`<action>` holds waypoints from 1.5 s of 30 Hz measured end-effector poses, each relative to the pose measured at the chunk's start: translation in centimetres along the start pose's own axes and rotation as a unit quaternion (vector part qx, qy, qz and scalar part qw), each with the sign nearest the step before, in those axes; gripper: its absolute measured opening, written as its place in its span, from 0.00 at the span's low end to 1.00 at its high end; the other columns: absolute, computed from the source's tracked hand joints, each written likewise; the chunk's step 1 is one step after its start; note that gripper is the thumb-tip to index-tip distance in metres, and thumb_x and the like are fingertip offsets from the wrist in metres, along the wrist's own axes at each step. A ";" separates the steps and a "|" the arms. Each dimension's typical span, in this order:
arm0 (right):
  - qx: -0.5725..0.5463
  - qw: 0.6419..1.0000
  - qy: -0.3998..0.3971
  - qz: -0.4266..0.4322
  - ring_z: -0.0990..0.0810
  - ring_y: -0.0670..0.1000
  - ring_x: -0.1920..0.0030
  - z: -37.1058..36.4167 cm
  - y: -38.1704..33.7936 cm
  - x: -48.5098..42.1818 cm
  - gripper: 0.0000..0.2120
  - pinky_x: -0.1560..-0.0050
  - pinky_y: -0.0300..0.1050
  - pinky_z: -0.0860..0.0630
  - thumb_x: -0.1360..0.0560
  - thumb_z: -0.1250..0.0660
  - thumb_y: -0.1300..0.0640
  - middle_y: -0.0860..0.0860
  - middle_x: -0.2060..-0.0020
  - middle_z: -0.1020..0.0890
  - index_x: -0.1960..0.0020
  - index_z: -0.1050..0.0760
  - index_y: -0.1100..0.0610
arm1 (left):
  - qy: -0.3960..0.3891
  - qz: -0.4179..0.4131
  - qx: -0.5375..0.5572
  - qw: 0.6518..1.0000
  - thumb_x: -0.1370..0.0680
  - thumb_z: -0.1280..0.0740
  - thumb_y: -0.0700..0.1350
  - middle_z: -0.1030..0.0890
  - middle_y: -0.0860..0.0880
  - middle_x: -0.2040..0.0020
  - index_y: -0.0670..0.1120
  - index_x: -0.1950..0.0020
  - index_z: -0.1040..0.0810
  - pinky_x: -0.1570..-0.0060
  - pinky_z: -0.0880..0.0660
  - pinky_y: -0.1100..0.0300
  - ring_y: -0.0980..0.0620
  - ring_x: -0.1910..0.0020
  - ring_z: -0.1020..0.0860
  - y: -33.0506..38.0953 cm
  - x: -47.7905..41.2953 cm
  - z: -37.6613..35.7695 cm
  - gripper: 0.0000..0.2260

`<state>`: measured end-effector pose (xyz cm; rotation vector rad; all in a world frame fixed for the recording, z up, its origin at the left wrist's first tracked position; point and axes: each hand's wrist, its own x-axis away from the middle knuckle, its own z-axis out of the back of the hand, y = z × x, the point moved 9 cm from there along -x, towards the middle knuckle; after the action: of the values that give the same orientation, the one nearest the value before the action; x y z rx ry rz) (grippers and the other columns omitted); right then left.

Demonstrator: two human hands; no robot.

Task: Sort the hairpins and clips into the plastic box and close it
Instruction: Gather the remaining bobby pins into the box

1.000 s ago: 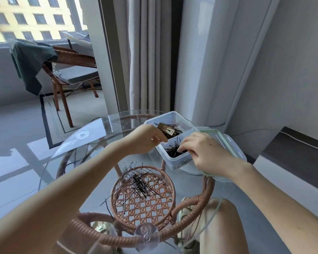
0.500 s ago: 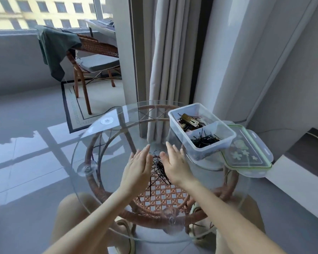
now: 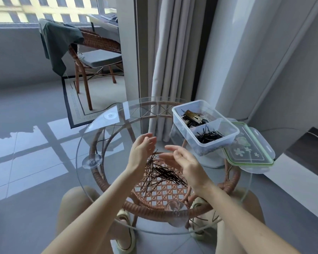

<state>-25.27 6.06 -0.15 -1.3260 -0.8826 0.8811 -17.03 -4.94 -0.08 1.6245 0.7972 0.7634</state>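
black wire hairpins (image 3: pixel 162 176), likely light and slick, tangled on the glass tabletop (image 3: pixel 85 177); my left hand (image 3: pixel 142 150) and right hand (image 3: pixel 184 163), both relaxed and empty, should pinch the bunch's middle.

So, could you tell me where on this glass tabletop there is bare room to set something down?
Bare: the left of the glass tabletop, between the left hand and the rim, and the far strip left of the plastic box. Crowded: the centre, where hairpins lie beside the right hand, and the right edge, taken by box and lid.
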 end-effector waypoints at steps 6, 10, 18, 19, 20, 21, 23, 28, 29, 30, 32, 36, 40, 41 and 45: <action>0.521 0.851 -0.037 0.052 0.35 0.45 0.38 1.4 -0.8 2.6 0.42 0.35 0.44 0.38 0.36 0.35 0.31 0.43 0.40 0.31 0.30 0.38 0.51 | -0.094 -0.106 -0.543 0.828 0.27 0.41 0.65 0.27 0.50 0.35 0.50 0.34 0.29 0.36 0.37 0.54 0.53 0.36 0.32 0.9 2.3 2.2 0.28; 0.556 0.827 -0.056 0.065 0.34 0.49 0.41 -0.5 -0.3 1.3 0.42 0.38 0.46 0.36 0.37 0.33 0.32 0.49 0.43 0.30 0.30 0.36 0.53 | -0.203 -0.095 -0.579 0.784 0.41 0.43 0.75 0.34 0.54 0.30 0.53 0.28 0.39 0.32 0.43 0.53 0.55 0.32 0.42 0.2 3.6 0.9 0.46; 0.497 0.845 -0.069 0.187 0.24 0.56 0.53 -2.7 -2.0 0.1 0.11 0.52 0.49 0.28 0.25 0.34 0.57 0.57 0.57 0.22 0.46 0.21 0.61 | -0.222 -0.112 -0.499 0.830 0.36 0.24 0.48 0.29 0.62 0.48 0.53 0.31 0.33 0.40 0.34 0.61 0.56 0.39 0.32 0.9 4.0 -0.3 0.35; 0.510 0.832 -0.068 0.209 0.24 0.56 0.54 -3.0 -2.2 0.4 0.10 0.52 0.50 0.27 0.25 0.34 0.58 0.58 0.57 0.21 0.48 0.21 0.63 | -0.223 -0.117 -0.505 0.825 0.36 0.24 0.47 0.29 0.61 0.47 0.53 0.31 0.33 0.40 0.34 0.62 0.56 0.39 0.32 0.9 4.0 -0.2 0.35; 0.525 0.817 -0.066 0.229 0.24 0.57 0.54 -3.2 -2.3 0.6 0.09 0.52 0.50 0.26 0.25 0.35 0.60 0.58 0.57 0.21 0.49 0.21 0.64 | -0.223 -0.123 -0.512 0.820 0.35 0.24 0.47 0.28 0.61 0.46 0.52 0.31 0.33 0.40 0.35 0.63 0.57 0.39 0.32 0.9 4.0 -0.2 0.34; 0.537 0.805 -0.063 0.244 0.23 0.57 0.54 -3.4 -2.3 0.8 0.09 0.52 0.51 0.25 0.25 0.36 0.61 0.58 0.57 0.21 0.49 0.22 0.65 | -0.222 -0.127 -0.519 0.816 0.34 0.25 0.47 0.27 0.60 0.44 0.52 0.31 0.33 0.41 0.35 0.64 0.57 0.40 0.32 0.9 4.0 -0.2 0.34; 0.545 0.797 -0.055 0.254 0.23 0.56 0.53 -3.4 -2.4 0.9 0.08 0.50 0.51 0.24 0.24 0.37 0.62 0.58 0.56 0.20 0.50 0.22 0.66 | -0.217 -0.131 -0.528 0.810 0.32 0.26 0.47 0.24 0.57 0.40 0.51 0.31 0.33 0.41 0.34 0.63 0.56 0.40 0.30 1.0 3.8 -0.2 0.31; 0.521 0.819 -0.036 0.238 0.23 0.56 0.52 -2.7 -3.0 0.6 0.09 0.48 0.51 0.26 0.24 0.37 0.61 0.59 0.55 0.20 0.51 0.21 0.66 | -0.208 -0.149 -0.545 0.799 0.28 0.30 0.43 0.21 0.52 0.42 0.49 0.32 0.31 0.42 0.28 0.63 0.55 0.44 0.24 1.4 3.4 -0.5 0.25; 0.512 0.826 -0.029 0.234 0.23 0.56 0.53 -2.3 -3.5 0.6 0.09 0.48 0.51 0.26 0.24 0.36 0.61 0.59 0.56 0.20 0.52 0.21 0.66 | -0.206 -0.148 -0.548 0.797 0.28 0.30 0.43 0.21 0.52 0.42 0.49 0.32 0.31 0.42 0.27 0.63 0.55 0.45 0.24 1.4 3.3 -0.5 0.25; 0.501 0.834 -0.021 0.233 0.23 0.56 0.54 -1.9 -4.2 0.7 0.08 0.49 0.50 0.26 0.24 0.35 0.61 0.58 0.57 0.20 0.53 0.21 0.66 | -0.204 -0.147 -0.551 0.796 0.28 0.30 0.44 0.21 0.51 0.43 0.49 0.32 0.30 0.43 0.26 0.63 0.55 0.46 0.24 1.4 3.1 -0.5 0.24; 0.480 0.843 -0.002 0.242 0.22 0.55 0.57 -0.8 -6.1 0.8 0.06 0.52 0.47 0.25 0.26 0.34 0.63 0.58 0.59 0.19 0.55 0.21 0.65 | -0.200 -0.147 -0.559 0.791 0.29 0.29 0.47 0.22 0.51 0.44 0.48 0.34 0.29 0.46 0.25 0.63 0.56 0.48 0.24 1.4 2.9 -0.5 0.24; 0.483 0.835 0.036 0.261 0.21 0.54 0.59 2.7 -10.5 0.6 0.03 0.54 0.45 0.25 0.28 0.32 0.64 0.58 0.62 0.18 0.57 0.20 0.65 | -0.222 -0.153 -0.591 0.760 0.31 0.29 0.55 0.25 0.52 0.43 0.50 0.35 0.28 0.46 0.25 0.61 0.53 0.46 0.25 0.9 2.8 -1.7 0.26; 0.566 0.787 0.048 0.241 0.22 0.58 0.57 7.8 -12.7 -2.1 0.04 0.53 0.51 0.26 0.27 0.33 0.65 0.60 0.60 0.19 0.57 0.21 0.67 | -0.249 -0.182 -0.629 0.713 0.31 0.30 0.56 0.25 0.50 0.43 0.49 0.36 0.28 0.45 0.27 0.60 0.51 0.46 0.27 0.7 2.9 -4.0 0.25; 0.592 0.775 0.031 0.219 0.23 0.59 0.56 8.7 -12.3 -3.2 0.05 0.52 0.50 0.28 0.27 0.33 0.64 0.60 0.59 0.20 0.56 0.21 0.66 | -0.254 -0.183 -0.635 0.706 0.30 0.30 0.55 0.25 0.49 0.43 0.48 0.38 0.27 0.46 0.27 0.59 0.51 0.47 0.27 0.7 2.8 -4.6 0.24; 0.646 0.753 -0.075 0.102 0.23 0.56 0.50 9.8 -9.2 -6.1 0.08 0.49 0.47 0.29 0.25 0.34 0.58 0.56 0.55 0.19 0.53 0.19 0.61 | -0.281 -0.187 -0.650 0.681 0.27 0.32 0.49 0.24 0.48 0.44 0.46 0.41 0.26 0.47 0.28 0.58 0.49 0.47 0.26 0.4 2.8 -6.4 0.16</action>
<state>-36.41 4.16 9.28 -0.1016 -0.0613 1.3914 -20.67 0.81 1.58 0.2717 -0.0158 0.2855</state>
